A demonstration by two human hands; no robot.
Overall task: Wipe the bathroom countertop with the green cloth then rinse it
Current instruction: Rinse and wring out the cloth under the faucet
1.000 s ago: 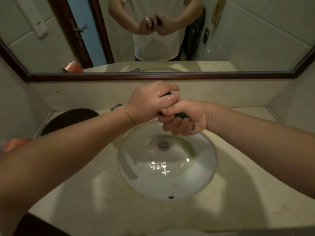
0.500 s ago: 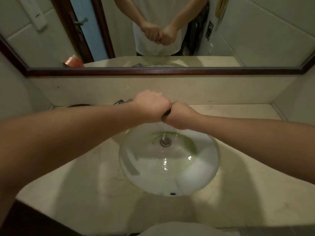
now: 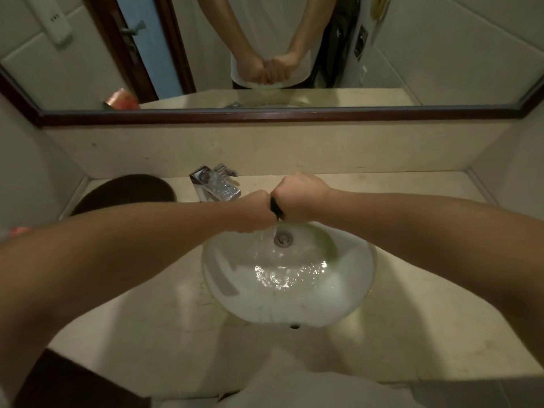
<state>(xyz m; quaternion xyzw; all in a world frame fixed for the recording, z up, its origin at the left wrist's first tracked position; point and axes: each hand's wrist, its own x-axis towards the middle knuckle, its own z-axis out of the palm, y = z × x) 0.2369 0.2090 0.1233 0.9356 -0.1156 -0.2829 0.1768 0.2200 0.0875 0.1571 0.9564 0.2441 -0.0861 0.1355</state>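
Note:
Both fists meet over the back of the white sink point(image 3: 347, 298). My left hand point(image 3: 254, 212) and my right hand point(image 3: 298, 197) grip the green cloth point(image 3: 275, 207), which is twisted tight between them. Only a short dark strip of it shows between the knuckles. A thin stream of water falls from the cloth toward the drain point(image 3: 283, 239), and water ripples in the bowl. The beige countertop point(image 3: 141, 325) surrounds the sink.
A chrome faucet point(image 3: 215, 184) stands behind the sink to the left of my hands. A dark round object point(image 3: 123, 192) lies at the back left of the counter. A mirror point(image 3: 265, 51) with a dark wooden frame spans the wall behind.
Both hands have turned knuckles-up and dropped lower over the sink, twisting the cloth tighter. Water now runs from the cloth into the bowl. The faucet has come into view.

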